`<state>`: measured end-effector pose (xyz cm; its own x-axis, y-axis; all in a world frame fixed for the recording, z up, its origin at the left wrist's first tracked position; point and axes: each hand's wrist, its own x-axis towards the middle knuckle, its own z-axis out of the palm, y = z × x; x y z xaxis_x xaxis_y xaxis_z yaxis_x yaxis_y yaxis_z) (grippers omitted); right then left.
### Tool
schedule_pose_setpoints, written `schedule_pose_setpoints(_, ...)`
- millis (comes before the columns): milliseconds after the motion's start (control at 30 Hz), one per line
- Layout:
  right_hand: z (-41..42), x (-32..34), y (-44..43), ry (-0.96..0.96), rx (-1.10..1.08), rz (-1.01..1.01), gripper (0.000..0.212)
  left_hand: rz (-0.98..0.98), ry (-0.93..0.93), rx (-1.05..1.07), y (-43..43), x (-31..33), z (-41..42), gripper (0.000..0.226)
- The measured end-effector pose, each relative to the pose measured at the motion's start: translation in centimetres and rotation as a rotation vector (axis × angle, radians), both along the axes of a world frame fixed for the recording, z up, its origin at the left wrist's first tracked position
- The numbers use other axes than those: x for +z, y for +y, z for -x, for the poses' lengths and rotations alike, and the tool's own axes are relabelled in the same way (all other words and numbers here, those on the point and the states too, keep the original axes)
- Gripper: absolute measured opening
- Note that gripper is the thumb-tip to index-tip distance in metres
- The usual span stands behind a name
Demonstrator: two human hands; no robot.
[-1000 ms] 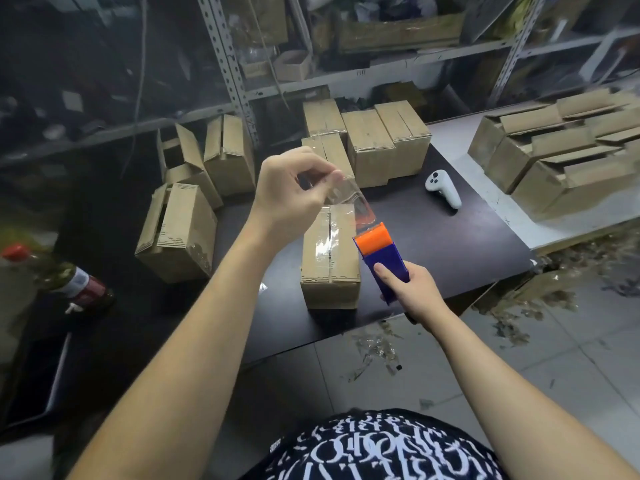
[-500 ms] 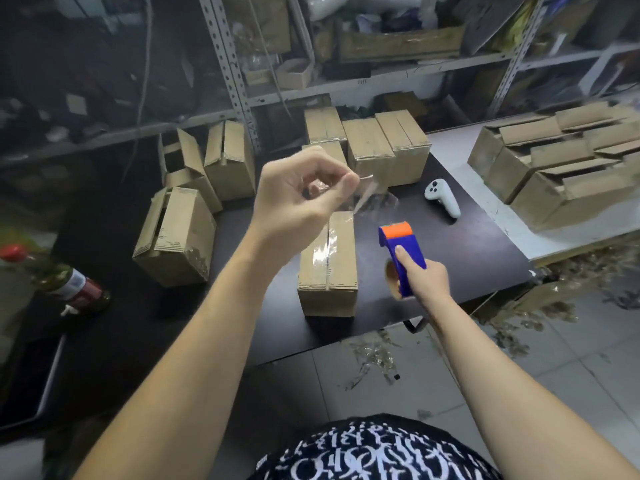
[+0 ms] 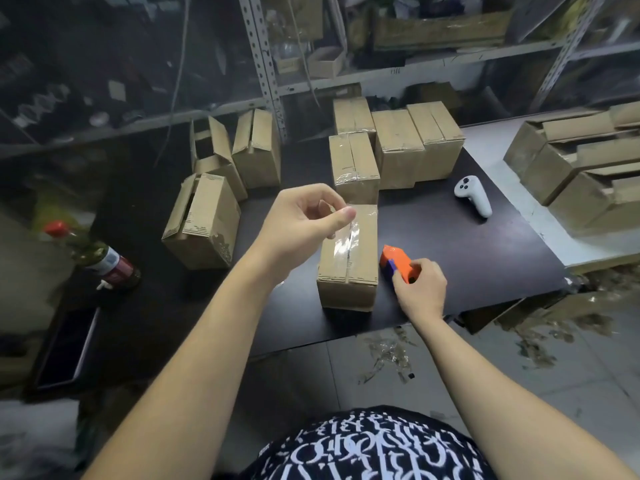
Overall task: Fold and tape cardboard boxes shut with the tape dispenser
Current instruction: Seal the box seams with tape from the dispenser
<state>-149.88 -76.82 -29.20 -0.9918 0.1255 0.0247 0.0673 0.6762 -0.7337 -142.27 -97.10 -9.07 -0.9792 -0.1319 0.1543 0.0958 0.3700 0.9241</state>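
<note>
A small cardboard box (image 3: 363,261) stands near the front edge of the black table (image 3: 485,258), with a strip of clear tape (image 3: 343,242) along its top seam. Just above the box's far end is my left hand (image 3: 301,221), its thumb and curled fingers pinching the upper end of that tape strip. My right hand (image 3: 420,289) grips the orange and blue tape dispenser (image 3: 398,263), which is down at the table just right of the box. No tape runs from the dispenser to the box.
Closed, taped boxes (image 3: 398,147) stand behind the box; open-flapped boxes (image 3: 204,220) sit at the left. A white controller (image 3: 474,195) lies to the right, and a bottle (image 3: 104,261) lies at the far left. More boxes (image 3: 571,168) fill the white table on the right. Tape scraps litter the floor.
My left hand came down from above the box to its far end with the tape end. My right hand lowered the dispenser to the table beside the box, now free of the strip.
</note>
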Motion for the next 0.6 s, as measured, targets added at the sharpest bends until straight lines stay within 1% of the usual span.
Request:
schedule_pose_setpoints(67,-0.1,1.8,-0.5,0.137,0.023,0.139,0.020,0.011,-0.021,0.011,-0.2,-0.2,0.0,0.013)
schedule_pose_setpoints(100,-0.2,3.3,-1.1,0.155,0.080,0.239,0.022,0.016,-0.031,0.021,-0.4,-0.4,0.1,0.013)
schedule_pose_setpoints(133,-0.3,5.0,-1.6,0.124,0.165,0.364,0.028,0.022,-0.041,0.032,-0.5,-0.6,0.2,0.013)
schedule_pose_setpoints(200,-0.9,7.9,-2.9,-0.063,0.360,0.675,0.042,0.013,-0.053,0.037,-0.7,-0.9,0.5,0.013)
schedule_pose_setpoints(233,-1.3,8.8,-3.5,-0.179,0.438,0.788,0.046,0.000,-0.054,0.032,-0.8,-0.9,0.6,0.011)
schedule_pose_setpoints(267,-1.8,9.0,-3.9,-0.272,0.504,0.847,0.048,-0.011,-0.053,0.032,-0.8,-0.9,0.7,0.011)
schedule_pose_setpoints(300,-2.1,8.8,-4.2,-0.334,0.561,0.866,0.046,-0.017,-0.049,0.038,-0.8,-0.8,0.8,0.011)
schedule_pose_setpoints(367,-2.6,8.1,-4.1,-0.401,0.631,0.886,0.035,-0.021,-0.039,0.066,-0.7,-0.6,1.1,0.012)
schedule_pose_setpoints(433,-2.5,7.7,-3.6,-0.428,0.622,0.940,0.019,-0.023,-0.030,0.093,-0.8,-0.5,1.4,0.012)
schedule_pose_setpoints(500,-2.1,7.8,-2.9,-0.406,0.577,0.940,0.015,-0.020,-0.028,0.114,-0.9,-0.6,1.4,0.011)
schedule_pose_setpoints(600,-2.1,8.6,-1.9,-0.378,0.574,0.833,0.015,-0.002,-0.024,0.149,-0.9,-1.2,1.3,0.008)
